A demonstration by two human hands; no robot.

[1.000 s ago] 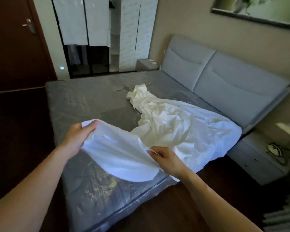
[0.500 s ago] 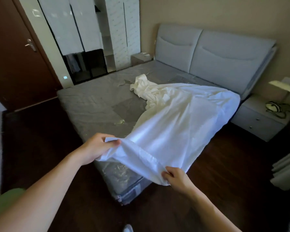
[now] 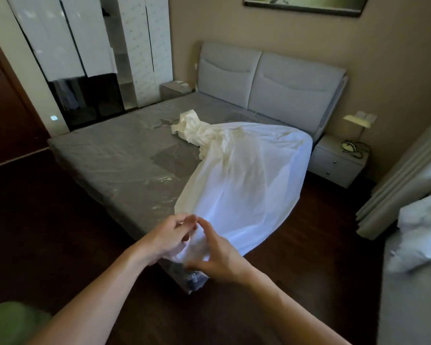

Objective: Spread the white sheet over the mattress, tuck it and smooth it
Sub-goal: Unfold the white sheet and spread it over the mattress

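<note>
Left hand (image 3: 168, 236) curled, pinching the gathered corner of the sheet (image 3: 246, 185). Right hand (image 3: 220, 255) just beside it, spread wide against the same bunch; too blurred to tell whether it grips. Both are over the mattress (image 3: 115, 160) foot corner. The sheet covers the right half and spills over that edge. Bare floor (image 3: 47, 220) to the left; nightstand (image 3: 339, 163) on the right.

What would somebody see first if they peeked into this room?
The big white sheet catches the eye first. It is puffed up over the right side of the grey mattress and bunched near the middle. Up close, two hands meet at its near corner: the left hand grips it and the right hand touches it. Behind the bed stands a pale padded headboard.
</note>
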